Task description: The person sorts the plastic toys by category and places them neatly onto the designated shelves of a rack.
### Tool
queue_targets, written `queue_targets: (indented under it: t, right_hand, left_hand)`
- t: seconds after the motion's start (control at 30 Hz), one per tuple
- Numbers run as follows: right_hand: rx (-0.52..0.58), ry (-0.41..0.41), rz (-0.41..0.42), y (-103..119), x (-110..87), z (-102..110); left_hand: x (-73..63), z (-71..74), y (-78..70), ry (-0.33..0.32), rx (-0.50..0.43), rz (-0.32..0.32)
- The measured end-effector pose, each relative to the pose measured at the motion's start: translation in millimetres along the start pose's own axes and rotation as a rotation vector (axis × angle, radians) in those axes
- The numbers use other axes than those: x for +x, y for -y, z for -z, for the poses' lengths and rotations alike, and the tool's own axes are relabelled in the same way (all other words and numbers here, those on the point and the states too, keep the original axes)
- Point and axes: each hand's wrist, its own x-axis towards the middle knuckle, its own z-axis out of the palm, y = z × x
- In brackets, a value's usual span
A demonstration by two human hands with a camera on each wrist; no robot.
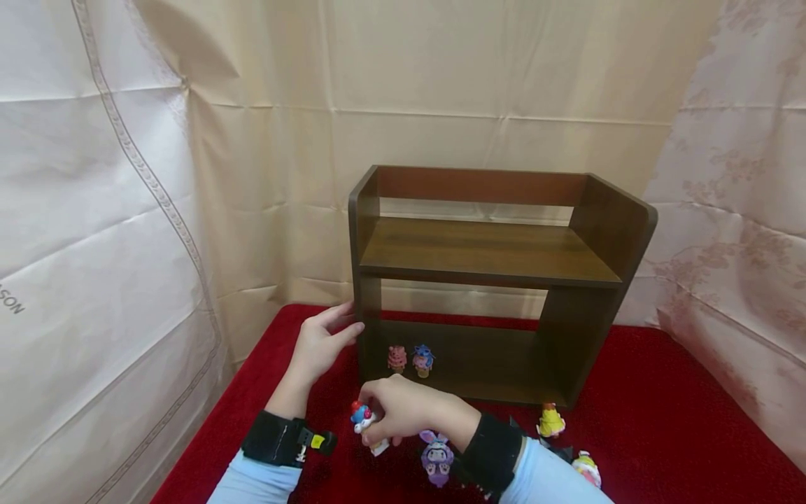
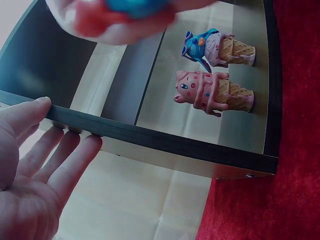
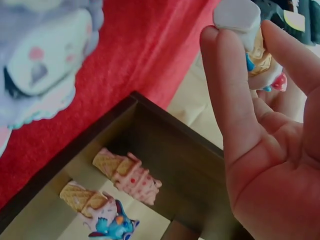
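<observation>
My right hand [image 1: 403, 407] pinches a small ice-cream-cone figurine [image 1: 362, 414] with a red, blue and white top, in front of the shelf. Its waffle cone [image 3: 258, 52] and white base show between thumb and fingers in the right wrist view. With the thumb on the front edge and fingers on the outer side, my left hand [image 1: 320, 343] grips the left side panel of the brown wooden shelf [image 1: 491, 241]. On the lower board stand a pink cone figurine [image 2: 202, 91] and, beside it, a cone figurine with a blue long-eared character [image 2: 215, 48].
A purple rabbit-eared figurine [image 1: 437, 458] lies on the red cloth [image 1: 667, 413] close to my right wrist. Farther right are a yellow-dressed figurine [image 1: 550, 421] and a yellow, white and pink figurine [image 1: 587, 467]. Beige curtains [image 1: 441, 84] hang behind the shelf.
</observation>
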Motion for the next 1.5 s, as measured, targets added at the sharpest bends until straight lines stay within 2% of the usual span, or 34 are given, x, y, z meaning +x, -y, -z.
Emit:
queue_targets:
  t: [0.2,0.4,0.8,1.5]
  right_hand:
    - [0.041,-0.057,0.051,-4,-5.8,12]
    - [0.034,-0.114,0.077,-8,-11.6,24]
    - [-0.046,-0.223,0.087,-13,-22.9,38]
    - [-0.051,-0.35,0.08,-32,-52.0,69]
  left_hand:
    - [1.1,0.3,1.9,0.005,0.003,-0.016]
    - [0.8,0.1,2.6,0.01,0.005,-0.008]
    - [-1.1,0.4,0.6,-0.003,0.012,0.004]
    - [-0.6,0.9,-0.6,0.007,0.003,-0.019]
